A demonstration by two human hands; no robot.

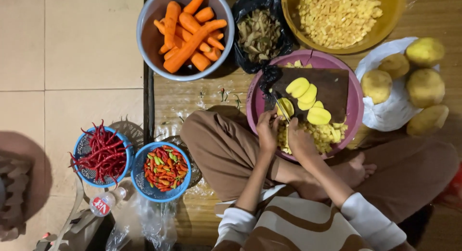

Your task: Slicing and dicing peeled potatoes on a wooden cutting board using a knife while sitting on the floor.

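Observation:
A pink basin (353,87) sits in front of my crossed legs with a dark cutting board (332,85) resting in it. Several yellow potato slices (308,94) lie on the board, and diced potato (325,133) is heaped in the basin below it. My left hand (267,130) steadies a potato slice (286,106) at the board's near left corner. My right hand (300,140) holds a knife (281,108), whose blade lies across that slice.
Peeled whole potatoes (425,87) lie on a white plastic bag at the right. At the back stand a yellow bowl of diced potato (338,13), a black bag of peels (259,34) and a grey bowl of carrots (185,32). Two blue baskets of chillies (163,170) and a small bottle (103,203) stand at the left.

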